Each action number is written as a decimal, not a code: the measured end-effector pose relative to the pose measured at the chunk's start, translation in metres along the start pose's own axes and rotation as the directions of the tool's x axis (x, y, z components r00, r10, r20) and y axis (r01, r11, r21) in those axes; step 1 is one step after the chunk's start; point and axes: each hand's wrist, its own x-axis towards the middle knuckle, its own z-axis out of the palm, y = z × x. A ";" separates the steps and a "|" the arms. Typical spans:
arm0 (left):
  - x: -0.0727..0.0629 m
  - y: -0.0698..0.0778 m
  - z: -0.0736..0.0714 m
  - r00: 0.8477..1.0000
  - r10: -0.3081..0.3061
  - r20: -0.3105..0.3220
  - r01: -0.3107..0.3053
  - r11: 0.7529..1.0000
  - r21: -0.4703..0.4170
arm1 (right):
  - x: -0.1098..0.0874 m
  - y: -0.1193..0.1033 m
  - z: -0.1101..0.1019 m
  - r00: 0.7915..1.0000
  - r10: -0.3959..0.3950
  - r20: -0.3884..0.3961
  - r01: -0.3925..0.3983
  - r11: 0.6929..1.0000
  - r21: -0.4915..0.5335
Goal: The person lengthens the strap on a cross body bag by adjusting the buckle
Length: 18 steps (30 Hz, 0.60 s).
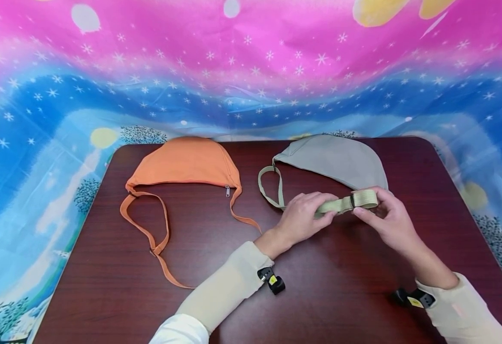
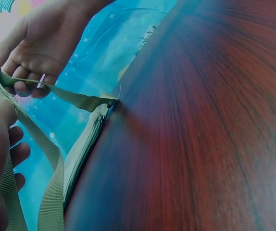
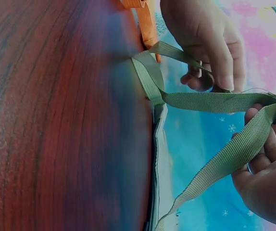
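Observation:
A grey-green waist bag [image 1: 332, 160] lies at the back right of the table, its curved side toward the backdrop. Its light green strap [image 1: 339, 205] is raised in front of it, between both hands. My left hand [image 1: 304, 215] pinches the strap between thumb and fingers. The fingers and thumb of my right hand [image 1: 388, 222] grip the strap by its dark slider buckle [image 1: 352, 200], where the webbing folds into a loop. In the right wrist view, the webbing [image 3: 224, 149] runs from the right hand down toward the bag. Left of the bag, more strap curves in a loop on the table.
An orange waist bag [image 1: 186, 162] lies at the back left, zipper side toward me. Its orange strap [image 1: 162, 246] trails forward over the table and passes near my left forearm. The dark red wooden table [image 1: 337, 296] meets a colourful printed cloth [image 1: 234, 71] at the back.

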 end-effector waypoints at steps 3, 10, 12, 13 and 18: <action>0.001 0.001 0.000 1.000 -0.010 0.005 0.010 0.999 -0.034 | -0.001 0.002 0.000 1.000 0.003 0.007 -0.003 1.000 -0.001; 0.002 0.005 -0.002 1.000 -0.026 0.010 0.027 0.994 -0.110 | -0.003 0.006 0.002 0.999 0.034 0.039 -0.030 0.994 -0.103; 0.003 0.006 -0.003 0.999 -0.025 0.025 0.028 0.992 -0.123 | -0.004 0.007 0.003 0.998 0.038 0.043 -0.031 0.990 -0.137; 0.003 0.007 -0.003 0.999 -0.024 0.029 0.028 0.992 -0.121 | -0.004 0.007 0.003 0.998 0.039 0.046 -0.032 0.988 -0.149; 0.000 0.003 0.000 0.999 -0.038 0.014 0.039 0.997 -0.062 | -0.005 0.006 0.004 0.999 0.037 0.032 -0.031 0.983 -0.181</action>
